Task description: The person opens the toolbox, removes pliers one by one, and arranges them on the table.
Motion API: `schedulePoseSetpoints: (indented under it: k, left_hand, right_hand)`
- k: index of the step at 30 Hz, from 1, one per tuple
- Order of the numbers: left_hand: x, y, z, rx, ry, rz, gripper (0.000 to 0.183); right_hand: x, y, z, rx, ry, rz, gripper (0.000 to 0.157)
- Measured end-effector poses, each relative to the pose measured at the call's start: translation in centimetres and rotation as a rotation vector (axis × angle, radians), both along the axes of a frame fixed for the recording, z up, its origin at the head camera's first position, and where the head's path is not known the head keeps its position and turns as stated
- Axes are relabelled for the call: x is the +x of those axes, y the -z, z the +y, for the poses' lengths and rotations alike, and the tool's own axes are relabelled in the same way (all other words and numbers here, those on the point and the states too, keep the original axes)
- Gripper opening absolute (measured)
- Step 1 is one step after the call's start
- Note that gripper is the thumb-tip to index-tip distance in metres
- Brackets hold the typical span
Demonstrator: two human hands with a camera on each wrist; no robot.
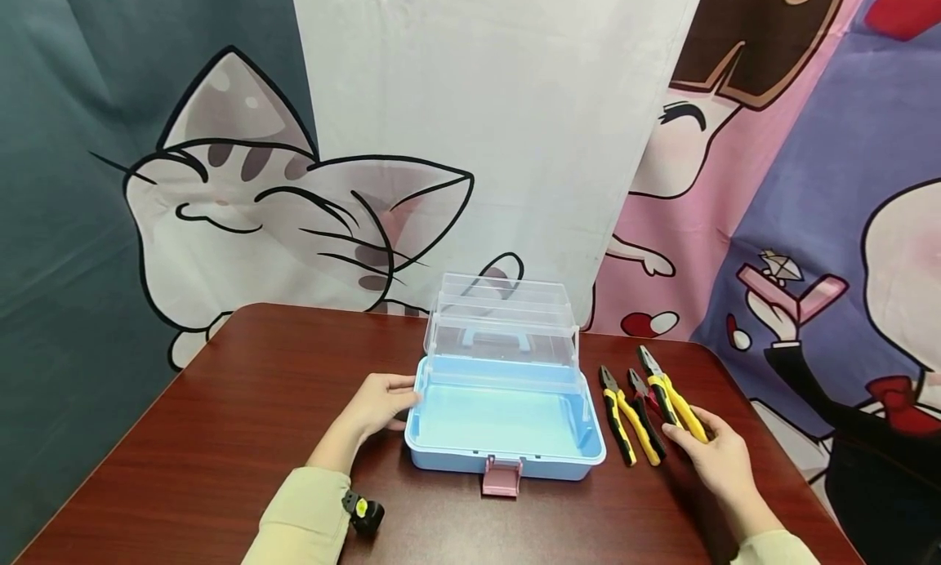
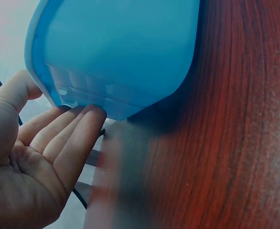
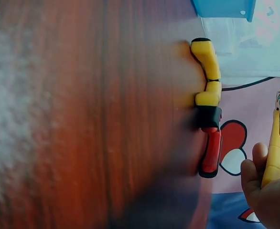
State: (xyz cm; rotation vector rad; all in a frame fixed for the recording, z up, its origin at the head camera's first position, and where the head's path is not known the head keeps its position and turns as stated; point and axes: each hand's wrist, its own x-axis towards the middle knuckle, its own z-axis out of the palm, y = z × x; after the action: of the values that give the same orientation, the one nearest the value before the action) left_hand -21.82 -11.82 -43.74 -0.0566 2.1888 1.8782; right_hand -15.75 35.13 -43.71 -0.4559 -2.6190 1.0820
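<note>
A light-blue plastic toolbox stands with its clear lid raised and nothing inside its base. My left hand grips its left side; in the left wrist view the thumb is at the rim and the fingers lie against the outer wall. My right hand holds yellow-and-black pliers by the handles, jaws pointing away from me. These pliers appear off the table in the right wrist view. Left of them lie another yellow-and-black pair of pliers and red-and-black pliers, close together.
A pink latch hangs down at the toolbox's front. Everything stands on a dark reddish wooden table. A cloth with cartoon figures hangs behind it. Beside the left sleeve cuff is a small black device.
</note>
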Motion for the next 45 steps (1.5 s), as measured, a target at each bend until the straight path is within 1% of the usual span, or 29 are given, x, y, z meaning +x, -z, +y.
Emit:
schedulePoseSetpoints:
  k: [8,18,26,32,45]
  left_hand:
    - [0.0,0.1,-0.1,0.0,-0.004,-0.007,0.041]
    - [0.0,-0.1,0.0,0.002,-0.006,-0.009,0.04]
    - [0.0,0.0,0.0,0.004,-0.004,-0.013,0.041]
    - [0.0,0.0,0.0,0.01,-0.004,-0.012,0.04]
    - [-0.1,0.2,-0.1,0.0,0.0,-0.003,0.041]
  right_hand:
    - [-0.3,-0.2,0.5,0.021,0.019,-0.014,0.066]
    - [-0.8,-0.2,1.7,0.081,0.009,-0.035,0.069]
    - [-1.2,-0.2,2.5,0.061,0.006,-0.074,0.072]
    - [-1.6,0.0,3.0,0.075,-0.008,-0.093,0.072]
    - [-2.0,0.2,4.0,0.132,-0.045,-0.147,0.077]
